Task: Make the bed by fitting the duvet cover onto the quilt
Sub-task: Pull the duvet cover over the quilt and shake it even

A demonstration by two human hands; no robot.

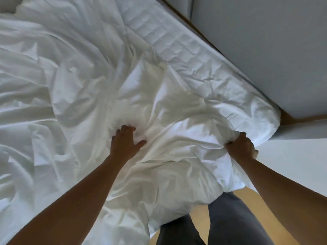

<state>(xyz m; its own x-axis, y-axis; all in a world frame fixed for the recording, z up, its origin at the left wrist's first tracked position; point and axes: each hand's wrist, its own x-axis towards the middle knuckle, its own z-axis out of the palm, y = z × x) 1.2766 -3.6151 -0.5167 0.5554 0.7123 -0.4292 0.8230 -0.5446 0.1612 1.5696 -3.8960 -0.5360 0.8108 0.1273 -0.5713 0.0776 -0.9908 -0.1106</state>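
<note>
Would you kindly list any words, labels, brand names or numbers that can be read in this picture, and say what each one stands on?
There are none: no text, label, tag or number shows anywhere.
The white duvet cover, gripped by the right hand and pressed by the left hand, is plain.
The quilted mattress, the wall and the grey trousers carry no print either.

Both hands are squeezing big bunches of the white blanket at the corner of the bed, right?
Not quite. Only the right hand is squeezing a bunch of the white duvet, near the corner of the bed. The left hand lies on it with fingers spread, pressing down. The head view shows this.
</note>
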